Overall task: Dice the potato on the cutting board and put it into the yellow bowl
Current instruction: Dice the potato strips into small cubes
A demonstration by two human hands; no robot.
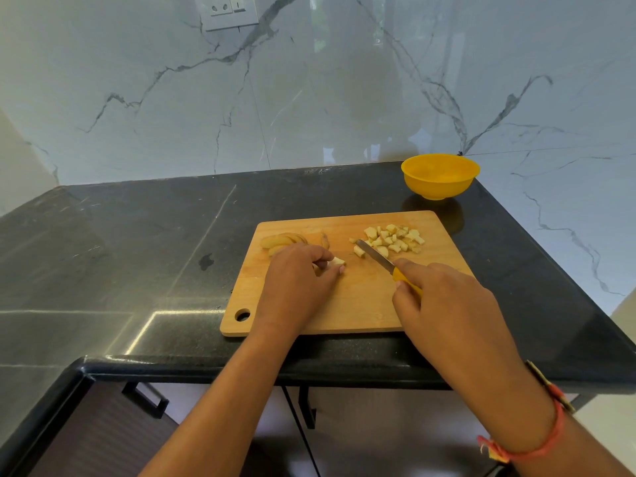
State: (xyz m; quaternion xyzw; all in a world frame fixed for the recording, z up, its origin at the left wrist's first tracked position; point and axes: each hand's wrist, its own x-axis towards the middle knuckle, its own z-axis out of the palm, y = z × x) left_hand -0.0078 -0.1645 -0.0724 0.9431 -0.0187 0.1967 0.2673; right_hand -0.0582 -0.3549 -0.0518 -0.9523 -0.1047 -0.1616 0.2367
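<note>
At the near right of the cutting board (pixel 361 304), the right hand (pixel 447 304) was closed around the yellow handle of a knife (pixel 378 258). The left hand (pixel 296 284) lay on the middle of the board and pinched a small potato piece (pixel 338 260) with its fingertips. On the board's far left lay potato slices (pixel 282 241), and on its far right a heap of potato cubes (pixel 395 239), which the knife tip reached. Beyond the board's far right corner stood the yellow bowl (pixel 440 175).
</note>
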